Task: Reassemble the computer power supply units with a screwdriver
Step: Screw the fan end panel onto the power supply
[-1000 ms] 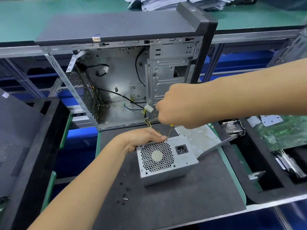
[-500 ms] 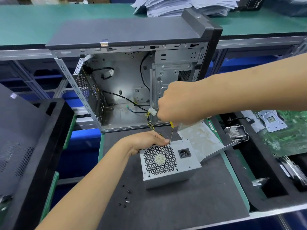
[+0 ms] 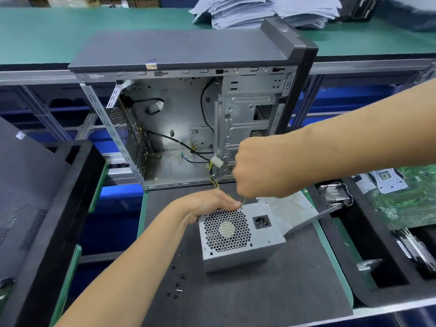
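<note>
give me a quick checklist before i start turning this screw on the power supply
1. Left hand steadying the power supply at its top edge: ok.
2. Right hand gripping the screwdriver: ok.
3. Tip seated in the screw head at the top edge above the fan grille: cannot tell, the thumb hides it.
4. Shaft square to the screw: not ok, it leans slightly.
5. Spare screws on the mat within reach: ok.
6. Yellow wires clear of the tip: cannot tell.
</note>
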`<state>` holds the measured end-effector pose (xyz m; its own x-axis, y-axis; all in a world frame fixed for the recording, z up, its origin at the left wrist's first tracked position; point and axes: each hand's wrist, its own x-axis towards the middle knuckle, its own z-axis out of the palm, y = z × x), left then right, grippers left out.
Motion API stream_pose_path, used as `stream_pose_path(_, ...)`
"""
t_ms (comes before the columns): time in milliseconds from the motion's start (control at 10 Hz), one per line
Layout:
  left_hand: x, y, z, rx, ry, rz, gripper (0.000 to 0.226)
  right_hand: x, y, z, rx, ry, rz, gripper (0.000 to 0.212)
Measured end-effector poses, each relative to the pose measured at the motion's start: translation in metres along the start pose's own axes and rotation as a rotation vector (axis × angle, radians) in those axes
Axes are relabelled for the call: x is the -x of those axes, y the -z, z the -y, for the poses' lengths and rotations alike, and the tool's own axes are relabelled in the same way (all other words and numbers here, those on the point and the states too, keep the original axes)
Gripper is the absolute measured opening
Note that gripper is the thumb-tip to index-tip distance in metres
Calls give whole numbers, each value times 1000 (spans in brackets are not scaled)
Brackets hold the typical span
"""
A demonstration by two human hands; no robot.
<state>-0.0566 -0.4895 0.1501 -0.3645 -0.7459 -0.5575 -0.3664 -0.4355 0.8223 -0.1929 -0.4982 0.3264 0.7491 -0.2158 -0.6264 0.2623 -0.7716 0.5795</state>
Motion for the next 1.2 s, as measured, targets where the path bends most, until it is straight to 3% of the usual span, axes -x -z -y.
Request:
stream_pose_path(100, 1, -1, -1, 35, 21, 20, 19, -18, -11, -11, -1118, -433, 564, 25)
stream_pose_path(200, -1, -1, 2, 40, 27, 0, 24, -15, -27, -29, -1913, -707, 802, 36)
stream_pose_path(300, -1, -1, 1, 38, 25, 24, 20, -6, -24, -26, -1499, -483, 662, 24)
stream_pose_path(400, -1, 0, 0, 19, 16, 24, 25, -3, -11, -13, -345, -14, 121, 12)
stream_pose_path(500, -1, -1, -1, 18, 27, -1, 27, 9, 10, -9, 377, 320, -222, 10)
stream_pose_path(600, -3, 0, 2, 7, 27, -15, 16, 1, 18, 6, 211, 283, -53, 17)
stream_pose_path(700, -4, -2, 4, -20, 25, -32, 11, -28, 12, -9, -810, -388, 362, 23)
stream_pose_path(800, -3, -3, 7, -1, 20, -19, 15, -27, -6, -39, -1694, -722, 737, 22)
stream_pose_path(900, 0, -1, 3, 44, 39, -11, 28, -12, -14, -38, -1467, -498, 667, 22)
stream_pose_path(1000, 0, -2, 0, 7, 43, -31, 21, -6, -2, -22, -433, -91, 219, 7)
stream_pose_path(1100, 3, -3, 0, 13, -6, -24, 13, 5, 6, -12, 293, 206, -265, 8)
stream_pose_path(1200, 3, -4, -2, 11, 1, -24, 8, 9, 13, -2, 259, 156, -141, 17)
